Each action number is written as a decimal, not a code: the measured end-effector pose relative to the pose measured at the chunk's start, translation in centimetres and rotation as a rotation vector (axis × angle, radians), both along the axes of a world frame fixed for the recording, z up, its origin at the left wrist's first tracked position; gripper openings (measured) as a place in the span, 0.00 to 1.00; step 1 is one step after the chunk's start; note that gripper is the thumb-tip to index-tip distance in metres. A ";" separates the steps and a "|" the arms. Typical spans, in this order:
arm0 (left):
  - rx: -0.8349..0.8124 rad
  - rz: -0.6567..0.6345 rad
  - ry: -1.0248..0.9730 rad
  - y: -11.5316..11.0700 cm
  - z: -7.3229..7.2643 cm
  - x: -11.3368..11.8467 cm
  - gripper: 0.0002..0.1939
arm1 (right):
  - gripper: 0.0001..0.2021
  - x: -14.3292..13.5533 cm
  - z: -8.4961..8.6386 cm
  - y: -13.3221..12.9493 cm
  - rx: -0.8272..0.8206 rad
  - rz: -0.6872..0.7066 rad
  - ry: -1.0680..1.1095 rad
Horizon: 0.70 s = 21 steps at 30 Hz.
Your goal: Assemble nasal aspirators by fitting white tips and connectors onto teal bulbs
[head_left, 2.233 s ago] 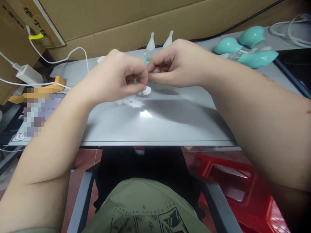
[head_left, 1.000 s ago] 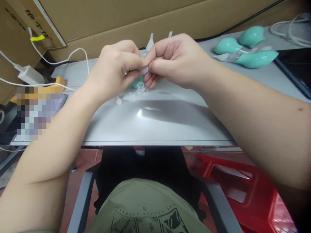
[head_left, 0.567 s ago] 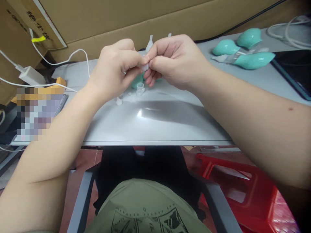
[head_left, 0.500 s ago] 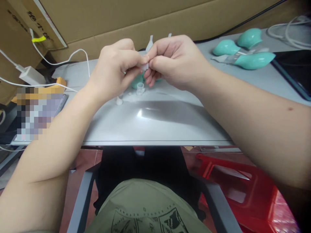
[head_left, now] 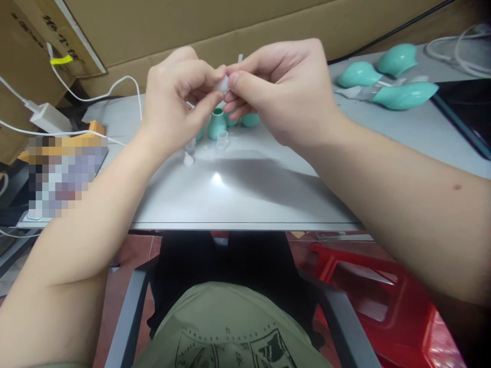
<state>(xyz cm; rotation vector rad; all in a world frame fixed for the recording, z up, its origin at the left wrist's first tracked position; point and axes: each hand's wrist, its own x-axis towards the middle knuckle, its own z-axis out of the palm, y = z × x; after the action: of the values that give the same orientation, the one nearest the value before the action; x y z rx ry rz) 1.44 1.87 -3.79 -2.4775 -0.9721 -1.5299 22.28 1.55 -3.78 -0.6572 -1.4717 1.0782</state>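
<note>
My left hand (head_left: pixel 180 97) and my right hand (head_left: pixel 280 92) meet above the back of the table, both pinching a small whitish translucent piece (head_left: pixel 222 84) between thumbs and fingertips. Just below them stands a teal bulb (head_left: pixel 217 125) with an open neck, and another teal bulb (head_left: pixel 250 120) shows partly behind my right fingers. In front of the open bulb is a clear plastic ring-like part (head_left: pixel 222 140). A small white cone-shaped piece (head_left: pixel 188 159) lies to its left, below my left hand.
Several teal bulbs (head_left: pixel 404 95) with clear tips lie at the back right, beside a dark tablet (head_left: pixel 468 110). A white charger (head_left: pixel 51 120) and cables are at the left, near a pixelated screen (head_left: pixel 63 179). A red stool (head_left: pixel 376 306) stands below the table (head_left: pixel 245 204).
Both hands have risen slightly with the small piece, my left hand also shifting left. The open-necked teal bulb beneath them is now more exposed.
</note>
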 end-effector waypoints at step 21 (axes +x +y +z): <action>-0.234 0.073 0.112 -0.4 0.7 -0.2 0.13 | 0.15 0.7 0.3 0.8 0.002 0.056 -0.046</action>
<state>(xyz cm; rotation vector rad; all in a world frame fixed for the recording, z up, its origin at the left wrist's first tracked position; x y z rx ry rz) 1.19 1.47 -3.08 -2.6135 -1.2723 -1.3073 22.99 2.39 -3.52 -0.6469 -1.5382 1.1107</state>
